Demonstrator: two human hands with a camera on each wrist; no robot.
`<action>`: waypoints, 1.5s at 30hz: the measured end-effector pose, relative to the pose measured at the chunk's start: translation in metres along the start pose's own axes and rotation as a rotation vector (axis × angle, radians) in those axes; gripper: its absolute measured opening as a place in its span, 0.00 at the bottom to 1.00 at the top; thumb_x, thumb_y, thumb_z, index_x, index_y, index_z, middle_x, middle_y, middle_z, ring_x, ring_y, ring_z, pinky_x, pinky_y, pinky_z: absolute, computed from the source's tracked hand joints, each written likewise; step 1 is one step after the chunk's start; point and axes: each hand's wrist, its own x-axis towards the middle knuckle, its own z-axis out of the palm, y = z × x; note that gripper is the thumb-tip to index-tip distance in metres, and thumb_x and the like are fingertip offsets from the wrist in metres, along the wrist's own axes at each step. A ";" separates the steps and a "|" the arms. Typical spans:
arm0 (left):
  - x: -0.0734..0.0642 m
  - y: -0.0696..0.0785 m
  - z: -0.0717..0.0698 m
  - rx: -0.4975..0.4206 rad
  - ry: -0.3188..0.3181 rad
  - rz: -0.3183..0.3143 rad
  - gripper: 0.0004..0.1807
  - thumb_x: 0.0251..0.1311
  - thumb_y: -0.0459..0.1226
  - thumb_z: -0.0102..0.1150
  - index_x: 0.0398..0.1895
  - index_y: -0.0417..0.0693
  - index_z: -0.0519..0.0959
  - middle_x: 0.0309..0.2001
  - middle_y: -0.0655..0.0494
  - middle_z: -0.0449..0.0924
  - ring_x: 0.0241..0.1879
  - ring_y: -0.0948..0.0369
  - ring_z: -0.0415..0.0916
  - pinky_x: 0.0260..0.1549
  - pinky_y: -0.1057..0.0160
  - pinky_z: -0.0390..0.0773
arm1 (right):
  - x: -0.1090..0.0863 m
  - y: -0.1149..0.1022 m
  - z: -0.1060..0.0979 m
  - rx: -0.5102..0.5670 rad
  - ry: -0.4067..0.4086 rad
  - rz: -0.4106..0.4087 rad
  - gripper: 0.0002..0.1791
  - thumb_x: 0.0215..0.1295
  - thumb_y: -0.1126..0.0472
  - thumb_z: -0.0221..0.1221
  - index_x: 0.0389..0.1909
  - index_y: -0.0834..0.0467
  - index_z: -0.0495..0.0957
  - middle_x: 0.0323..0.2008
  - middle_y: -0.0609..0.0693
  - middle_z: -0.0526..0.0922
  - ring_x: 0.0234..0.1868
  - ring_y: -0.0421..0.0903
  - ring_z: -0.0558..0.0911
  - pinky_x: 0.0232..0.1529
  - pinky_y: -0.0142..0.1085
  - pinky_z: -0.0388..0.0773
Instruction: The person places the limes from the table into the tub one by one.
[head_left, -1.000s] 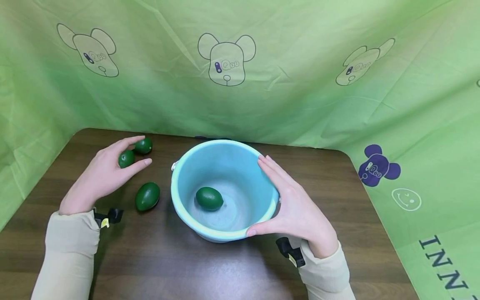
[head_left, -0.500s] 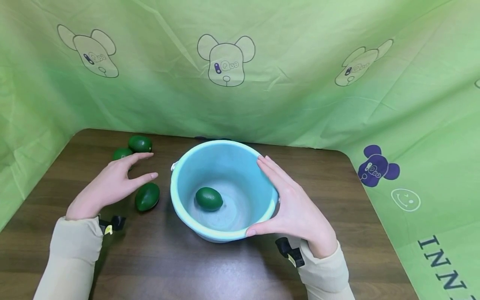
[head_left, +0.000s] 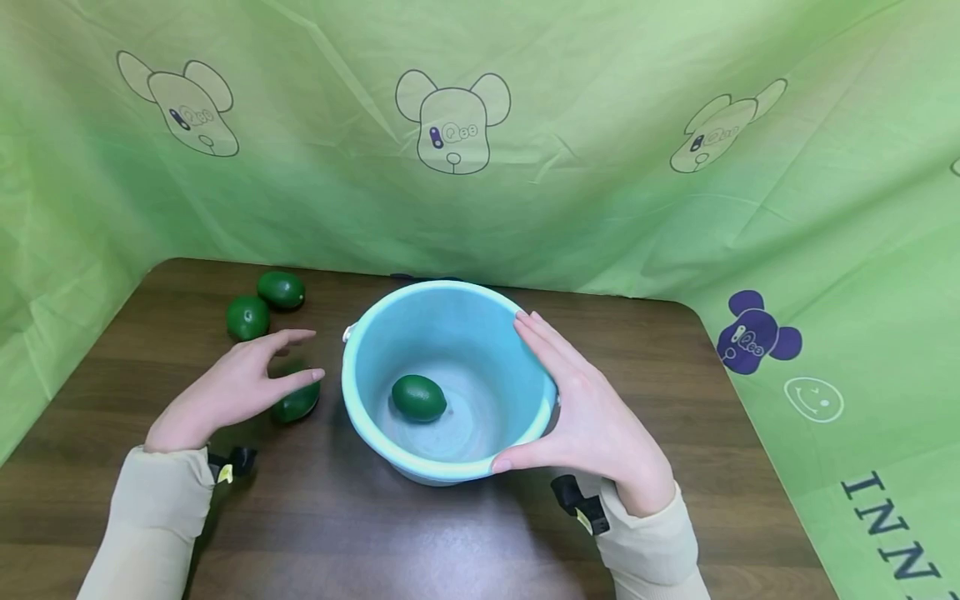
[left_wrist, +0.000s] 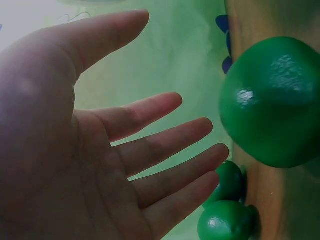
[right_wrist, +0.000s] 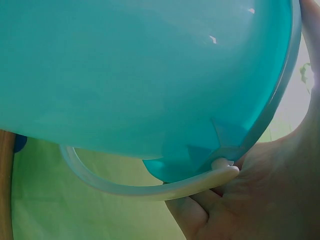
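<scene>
My left hand (head_left: 232,387) hovers over a glossy green lime (head_left: 297,406) on the table, its fingers apart and holding nothing. In the left wrist view this lime (left_wrist: 275,102) lies just beyond the fingertips. My right hand (head_left: 596,417) grips the right side of a light blue bucket (head_left: 450,329), thumb on the near rim and fingers farther round it. Inside the bucket, on its floor, rests one lime (head_left: 418,397). Two more limes sit at the table's back left: one lime (head_left: 247,317) and, just behind it, another lime (head_left: 281,289).
A dark wooden table (head_left: 360,542) carries everything. Green cloth (head_left: 570,200) with bear prints hangs behind and beside it. The bucket's pale handle (right_wrist: 150,191) hangs down outside, below the rim. Small black cameras (head_left: 579,502) sit at both wrists.
My left hand has moved from the two back limes toward me and slightly right, over the nearer lime. The left back lime has shifted slightly left. My right hand and the bucket stay put.
</scene>
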 end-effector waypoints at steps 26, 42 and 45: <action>0.000 -0.011 0.017 0.057 -0.055 -0.020 0.44 0.45 0.51 0.82 0.62 0.37 0.74 0.55 0.38 0.74 0.50 0.43 0.74 0.48 0.40 0.78 | -0.001 0.001 0.001 0.005 0.000 0.007 0.76 0.28 0.26 0.79 0.81 0.50 0.55 0.79 0.42 0.53 0.79 0.43 0.49 0.69 0.55 0.62; 0.003 -0.014 0.020 0.026 -0.082 -0.040 0.39 0.51 0.48 0.79 0.61 0.39 0.73 0.53 0.41 0.77 0.48 0.45 0.76 0.46 0.42 0.80 | 0.000 0.000 0.000 -0.003 -0.003 0.005 0.77 0.27 0.27 0.79 0.81 0.50 0.55 0.79 0.42 0.53 0.79 0.43 0.50 0.70 0.55 0.62; 0.003 -0.014 0.019 0.026 -0.080 -0.038 0.38 0.51 0.49 0.79 0.60 0.39 0.74 0.52 0.41 0.77 0.48 0.45 0.76 0.46 0.42 0.80 | 0.000 0.000 0.000 -0.006 -0.001 0.004 0.77 0.27 0.27 0.79 0.81 0.50 0.55 0.79 0.42 0.53 0.79 0.43 0.50 0.70 0.55 0.62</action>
